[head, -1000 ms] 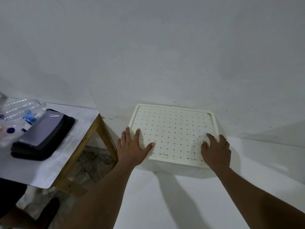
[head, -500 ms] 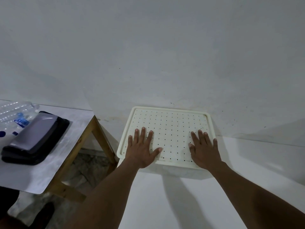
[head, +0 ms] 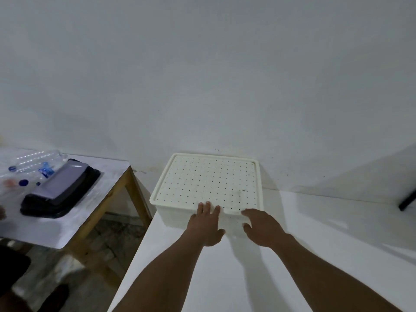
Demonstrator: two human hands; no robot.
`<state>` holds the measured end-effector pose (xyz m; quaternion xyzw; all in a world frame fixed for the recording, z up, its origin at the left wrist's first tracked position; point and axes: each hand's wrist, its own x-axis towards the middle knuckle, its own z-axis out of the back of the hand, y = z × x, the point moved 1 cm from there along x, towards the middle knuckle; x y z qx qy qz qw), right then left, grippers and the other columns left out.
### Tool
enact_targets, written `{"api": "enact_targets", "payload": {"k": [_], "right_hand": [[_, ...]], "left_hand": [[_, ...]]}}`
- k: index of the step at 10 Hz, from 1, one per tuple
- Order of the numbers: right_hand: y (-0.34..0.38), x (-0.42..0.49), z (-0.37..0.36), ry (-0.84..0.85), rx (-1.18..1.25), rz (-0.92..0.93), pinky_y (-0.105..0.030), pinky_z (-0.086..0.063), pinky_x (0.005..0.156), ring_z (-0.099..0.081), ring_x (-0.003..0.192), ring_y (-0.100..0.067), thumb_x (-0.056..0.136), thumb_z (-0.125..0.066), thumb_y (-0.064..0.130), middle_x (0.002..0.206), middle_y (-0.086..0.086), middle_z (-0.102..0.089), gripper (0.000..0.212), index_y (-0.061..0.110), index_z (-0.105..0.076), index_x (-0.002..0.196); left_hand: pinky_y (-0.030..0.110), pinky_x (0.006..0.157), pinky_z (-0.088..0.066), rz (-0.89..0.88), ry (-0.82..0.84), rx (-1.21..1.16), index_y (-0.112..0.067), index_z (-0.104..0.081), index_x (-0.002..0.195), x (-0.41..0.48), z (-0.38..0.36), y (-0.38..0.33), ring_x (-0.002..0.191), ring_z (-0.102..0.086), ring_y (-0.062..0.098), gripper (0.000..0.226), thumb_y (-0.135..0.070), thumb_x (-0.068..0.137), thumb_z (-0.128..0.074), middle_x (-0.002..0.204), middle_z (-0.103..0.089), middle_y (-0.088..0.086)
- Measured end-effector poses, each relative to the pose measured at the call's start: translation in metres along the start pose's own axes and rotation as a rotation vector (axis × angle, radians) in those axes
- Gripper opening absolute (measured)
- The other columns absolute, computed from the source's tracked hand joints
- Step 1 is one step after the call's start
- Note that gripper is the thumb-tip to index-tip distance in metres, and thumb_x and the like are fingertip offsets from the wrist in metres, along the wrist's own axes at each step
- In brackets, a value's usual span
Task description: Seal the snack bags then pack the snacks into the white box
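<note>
Left hand [head: 206, 224] and right hand [head: 262, 228], fingers unclenched, at near rim of white box [head: 209, 183]: likely stiff, light plastic; grasp under rim.

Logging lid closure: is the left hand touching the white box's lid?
Cannot tell. In the head view, the left hand has fingertips overlapping the front rim of the lid on the white box, but this single angle shows neither contact nor a gap plainly.

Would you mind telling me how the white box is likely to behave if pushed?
The white box looks like rigid moulded plastic, so it should stay stiff. Broad and low, it seems unlikely to tip. On the smooth white table it would probably slide easily. Its lid hides the contents, so weight is unclear.
</note>
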<state>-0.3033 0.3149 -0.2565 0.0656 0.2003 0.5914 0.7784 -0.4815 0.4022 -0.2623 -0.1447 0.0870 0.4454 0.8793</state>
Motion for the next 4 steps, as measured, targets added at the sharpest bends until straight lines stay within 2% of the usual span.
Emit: {"api": "enact_targets", "payload": {"k": [1, 2, 4], "right_hand": [[-0.021, -0.028, 0.031, 0.065, -0.05, 0.027, -0.028, -0.034, 0.111, -0.045, 0.133, -0.014, 0.096, -0.048, 0.036, 0.144, 0.007, -0.05, 0.037, 0.025, -0.058, 0.13], [-0.052, -0.052, 0.075, 0.058, -0.057, 0.018, -0.027, -0.038, 0.108, -0.052, 0.125, -0.014, 0.095, -0.051, 0.035, 0.14, 0.005, -0.053, 0.036, 0.025, -0.059, 0.129], [-0.084, -0.072, 0.204, -0.182, -0.069, 0.064, -0.034, -0.036, 0.111, -0.047, 0.132, -0.018, 0.092, -0.053, 0.036, 0.142, 0.002, -0.053, 0.043, 0.026, -0.054, 0.133]], "left_hand": [[0.048, 0.113, -0.036, 0.027, 0.039, -0.109, -0.024, -0.039, 0.146, -0.01, 0.02, -0.04, 0.143, -0.033, 0.026, 0.064, -0.051, 0.09, -0.056, 0.153, -0.038, 0.003], [0.046, 0.115, -0.034, -0.005, 0.057, -0.135, -0.029, -0.041, 0.145, -0.017, 0.047, -0.089, 0.141, -0.038, 0.023, 0.065, -0.054, 0.088, -0.058, 0.153, -0.041, 0.0], [0.049, 0.116, -0.03, -0.128, -0.161, -0.069, -0.032, -0.035, 0.148, -0.012, 0.142, -0.176, 0.144, -0.033, 0.025, 0.069, -0.054, 0.087, -0.059, 0.157, -0.036, 0.0]]}}
